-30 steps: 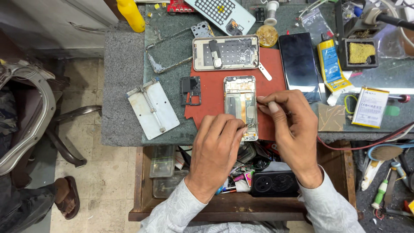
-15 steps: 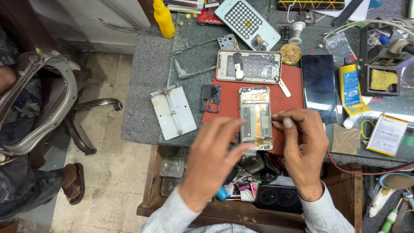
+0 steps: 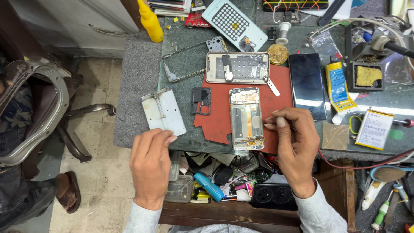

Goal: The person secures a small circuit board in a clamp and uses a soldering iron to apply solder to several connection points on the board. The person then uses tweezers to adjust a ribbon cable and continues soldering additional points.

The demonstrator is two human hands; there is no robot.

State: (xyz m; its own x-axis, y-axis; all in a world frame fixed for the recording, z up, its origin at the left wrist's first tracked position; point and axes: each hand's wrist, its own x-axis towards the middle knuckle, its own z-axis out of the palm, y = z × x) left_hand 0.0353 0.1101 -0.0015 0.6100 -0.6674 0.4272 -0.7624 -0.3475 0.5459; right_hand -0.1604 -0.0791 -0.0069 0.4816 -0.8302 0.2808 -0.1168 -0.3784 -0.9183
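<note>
The opened phone [image 3: 246,118] lay face-up on the red mat [image 3: 215,116], near the front edge of the tabletop [image 3: 138,86], its inner parts bare. The right hand [image 3: 295,146] rested just beside the phone's right side, thumb and forefinger pinched together close to its edge; whether they gripped something small between them could not be told. The left hand [image 3: 151,164] hung over the front edge of the tabletop, apart from the phone, its fingers curled loosely inward and holding nothing that showed. Its fingertips were near the lower corner of a white metal plate [image 3: 164,112], which lay to the left of the mat.

On the mat's left part sat a small black frame piece [image 3: 201,101]. Behind the opened phone, toward the back of the mat, a second phone body [image 3: 237,67] lay crosswise. To the right of the mat a dark phone screen [image 3: 307,84] lay flat, and beyond it a yellow and blue tube [image 3: 338,86]. A battery [image 3: 374,129] lay near the right front corner. A thin metal frame [image 3: 183,60] lay behind the white plate, and a yellow bottle [image 3: 149,20] stood at the back left corner.

Below the front edge an open drawer [image 3: 224,181] held a clutter of cables and small tools.
</note>
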